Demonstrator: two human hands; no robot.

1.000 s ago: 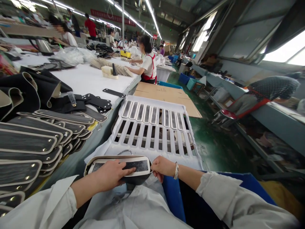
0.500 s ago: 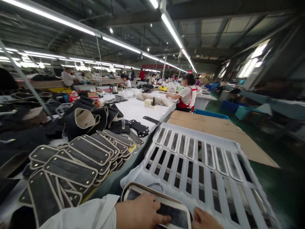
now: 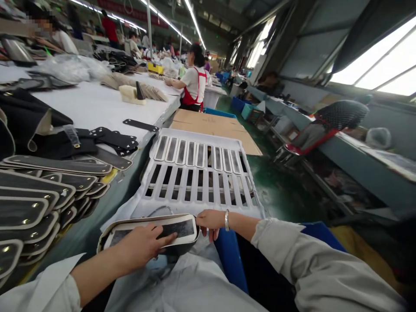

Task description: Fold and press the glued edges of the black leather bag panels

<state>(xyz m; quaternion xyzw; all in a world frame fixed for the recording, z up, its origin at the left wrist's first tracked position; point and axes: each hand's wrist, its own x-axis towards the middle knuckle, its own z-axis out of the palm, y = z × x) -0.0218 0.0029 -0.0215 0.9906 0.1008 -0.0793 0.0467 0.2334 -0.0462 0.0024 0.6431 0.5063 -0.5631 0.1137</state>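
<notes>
A long dark bag piece (image 3: 180, 229) with rounded ends and a pale border lies in front of me, a beige edge standing up around it. Across its dark panel rests my left hand (image 3: 139, 246), index finger stretched out and the others bent a little. At the piece's right end, my right hand (image 3: 209, 220) has thumb and finger pinched on the rim; a silver bracelet circles that wrist. Just beyond lies a white slotted rack (image 3: 185, 207), with several dark pale-edged strips (image 3: 190, 154) in its far row.
Stacked dark panels with brass studs (image 3: 22, 212) cover the table's left side, near black fabric pieces (image 3: 29, 112). A cardboard sheet (image 3: 208, 121) lies behind the rack. One co-worker (image 3: 195, 80) sits ahead; another person (image 3: 338, 119) bends over a bench at right. A blue bin (image 3: 230, 260) is beside me.
The view has swung right and down, bringing my right forearm and the right-hand bench into sight. Both hands are still at the bag piece.
</notes>
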